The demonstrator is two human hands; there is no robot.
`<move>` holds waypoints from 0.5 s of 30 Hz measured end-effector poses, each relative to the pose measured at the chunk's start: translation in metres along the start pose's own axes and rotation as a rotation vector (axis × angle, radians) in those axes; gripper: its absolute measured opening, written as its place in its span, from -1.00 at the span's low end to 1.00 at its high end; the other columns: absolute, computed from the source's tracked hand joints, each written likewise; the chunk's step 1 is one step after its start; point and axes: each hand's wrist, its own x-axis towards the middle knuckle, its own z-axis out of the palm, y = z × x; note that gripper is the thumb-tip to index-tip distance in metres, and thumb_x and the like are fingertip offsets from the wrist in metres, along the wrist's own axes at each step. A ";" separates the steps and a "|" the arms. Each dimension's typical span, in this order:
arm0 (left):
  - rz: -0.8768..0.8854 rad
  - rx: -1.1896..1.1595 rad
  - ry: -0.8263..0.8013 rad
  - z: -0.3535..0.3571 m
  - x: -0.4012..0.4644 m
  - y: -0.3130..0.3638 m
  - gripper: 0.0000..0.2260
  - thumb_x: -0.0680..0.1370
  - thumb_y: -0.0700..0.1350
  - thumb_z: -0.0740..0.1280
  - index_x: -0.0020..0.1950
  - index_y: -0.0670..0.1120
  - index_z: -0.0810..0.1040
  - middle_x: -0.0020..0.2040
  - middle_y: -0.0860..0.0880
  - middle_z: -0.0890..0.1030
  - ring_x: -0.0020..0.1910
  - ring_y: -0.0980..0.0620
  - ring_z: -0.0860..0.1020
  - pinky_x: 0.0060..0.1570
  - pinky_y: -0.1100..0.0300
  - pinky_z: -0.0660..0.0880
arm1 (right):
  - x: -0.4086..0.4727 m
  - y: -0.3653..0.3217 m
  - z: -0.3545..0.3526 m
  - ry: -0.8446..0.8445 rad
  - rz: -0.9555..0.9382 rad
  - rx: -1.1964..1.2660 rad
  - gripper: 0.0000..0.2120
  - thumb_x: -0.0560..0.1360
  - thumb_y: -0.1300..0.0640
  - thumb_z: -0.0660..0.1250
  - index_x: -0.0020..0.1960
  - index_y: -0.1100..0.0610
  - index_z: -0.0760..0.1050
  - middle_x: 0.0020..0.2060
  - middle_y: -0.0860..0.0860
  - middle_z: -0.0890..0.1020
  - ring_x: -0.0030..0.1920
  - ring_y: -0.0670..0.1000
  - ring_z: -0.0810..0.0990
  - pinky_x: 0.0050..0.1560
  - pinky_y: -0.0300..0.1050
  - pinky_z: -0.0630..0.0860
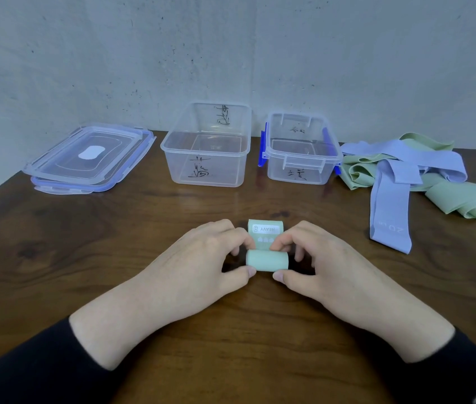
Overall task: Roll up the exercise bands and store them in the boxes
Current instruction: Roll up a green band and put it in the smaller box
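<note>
The green band point(266, 259) lies on the table point(114, 243) before me, nearly all rolled, its labelled tail flat beyond; my left hand point(202, 258) and right hand point(318, 258) pinch the roll's ends, thumbs near, fingers far; I'd keep the edges even and the turns tight, then carry it to the open boxes point(206, 144), both well beyond.

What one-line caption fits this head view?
Both hands, left hand and right hand, roll a green band on a wooden table before two open clear boxes.
</note>
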 end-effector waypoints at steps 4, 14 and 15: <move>-0.005 -0.011 0.012 0.000 0.000 0.001 -0.71 0.49 0.22 0.32 0.18 0.27 0.38 -0.06 0.22 0.43 -0.07 0.26 0.42 -0.17 0.38 0.38 | 0.000 -0.001 0.000 -0.008 0.002 -0.016 -0.82 0.52 -0.15 0.34 0.11 -0.25 0.45 0.00 -0.36 0.38 0.04 -0.29 0.40 -0.15 -0.41 0.37; 0.013 -0.015 0.018 0.002 -0.001 -0.003 -0.78 0.52 0.20 0.30 0.15 0.25 0.45 -0.05 0.24 0.41 -0.04 0.28 0.39 -0.19 0.39 0.31 | 0.000 0.001 0.000 0.016 0.005 0.008 -0.82 0.52 -0.13 0.36 0.11 -0.23 0.46 -0.02 -0.30 0.41 0.03 -0.24 0.43 -0.12 -0.40 0.38; 0.011 -0.018 0.020 0.002 -0.001 -0.003 -0.77 0.52 0.21 0.29 0.16 0.25 0.45 -0.04 0.24 0.41 -0.03 0.29 0.39 -0.19 0.39 0.32 | 0.000 0.001 0.000 0.018 0.006 0.012 -0.83 0.52 -0.12 0.35 0.10 -0.23 0.47 -0.03 -0.29 0.41 0.02 -0.23 0.43 -0.12 -0.40 0.38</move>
